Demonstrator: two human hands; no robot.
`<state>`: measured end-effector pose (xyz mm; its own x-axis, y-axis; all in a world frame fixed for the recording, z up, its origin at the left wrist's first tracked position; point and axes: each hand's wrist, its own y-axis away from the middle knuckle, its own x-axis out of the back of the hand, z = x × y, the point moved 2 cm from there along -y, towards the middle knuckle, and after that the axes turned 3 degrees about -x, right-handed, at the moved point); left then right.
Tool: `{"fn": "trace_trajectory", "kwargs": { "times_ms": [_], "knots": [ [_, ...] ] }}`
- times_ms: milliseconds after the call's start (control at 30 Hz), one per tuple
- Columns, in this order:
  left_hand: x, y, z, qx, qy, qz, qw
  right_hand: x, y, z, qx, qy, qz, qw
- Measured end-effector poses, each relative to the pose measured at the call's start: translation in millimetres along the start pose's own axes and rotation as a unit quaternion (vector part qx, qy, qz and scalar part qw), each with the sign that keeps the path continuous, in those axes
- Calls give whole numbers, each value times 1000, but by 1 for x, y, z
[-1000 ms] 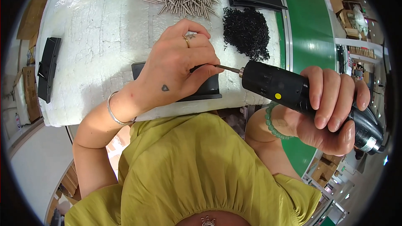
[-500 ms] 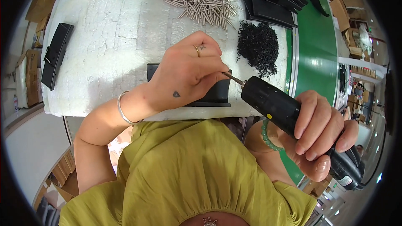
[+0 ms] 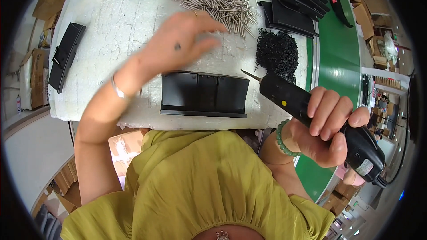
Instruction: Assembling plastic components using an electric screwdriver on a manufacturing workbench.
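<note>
My right hand is wrapped round a black electric screwdriver, its thin bit pointing up and left above the table. My left hand, smeared by motion, reaches just short of a pile of silver metal pins; its thumb and fingers are apart and I see nothing between them. A black rectangular panel with raised ribs lies flat at the near table edge, below both hands. Small black screws form a heap beyond the screwdriver's tip.
Several black panels are stacked at the far right, next to a green strip. Another black part with a small pin lies at the left. The screwdriver's cord runs off right. White sheeting covers the table.
My left hand has left the screwdriver's bit and moved up and left toward the pins, uncovering the black panel. The screwdriver has shifted slightly up in my right hand.
</note>
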<state>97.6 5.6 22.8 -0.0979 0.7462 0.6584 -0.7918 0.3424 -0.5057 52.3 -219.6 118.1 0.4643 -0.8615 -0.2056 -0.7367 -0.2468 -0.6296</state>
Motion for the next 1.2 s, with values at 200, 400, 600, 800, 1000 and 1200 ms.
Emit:
{"fn": "trace_trajectory", "kwargs": {
  "times_ms": [200, 400, 600, 800, 1000, 1200],
  "knots": [
    [2, -26, -39, -54, -144, -63, 986, 3, 0, -5, 7, -18, 12, 1000],
    [14, -16, -14, -52, -113, 1, 992, 7, 1, -6, -10, -2, 16, 1000],
    [25, 44, 32, 175, 135, 15, 975, -6, -4, 2, -49, -37, -37, 997],
    [16, 73, 50, 87, 52, 39, 994, -25, -6, 17, -92, -28, -89, 991],
    [15, 74, 49, 48, 44, 29, 997, -29, -5, 26, -108, -17, -110, 988],
    [14, 73, 49, 43, 43, 31, 998, -30, -7, 31, -115, -11, -125, 985]
  ]
}}
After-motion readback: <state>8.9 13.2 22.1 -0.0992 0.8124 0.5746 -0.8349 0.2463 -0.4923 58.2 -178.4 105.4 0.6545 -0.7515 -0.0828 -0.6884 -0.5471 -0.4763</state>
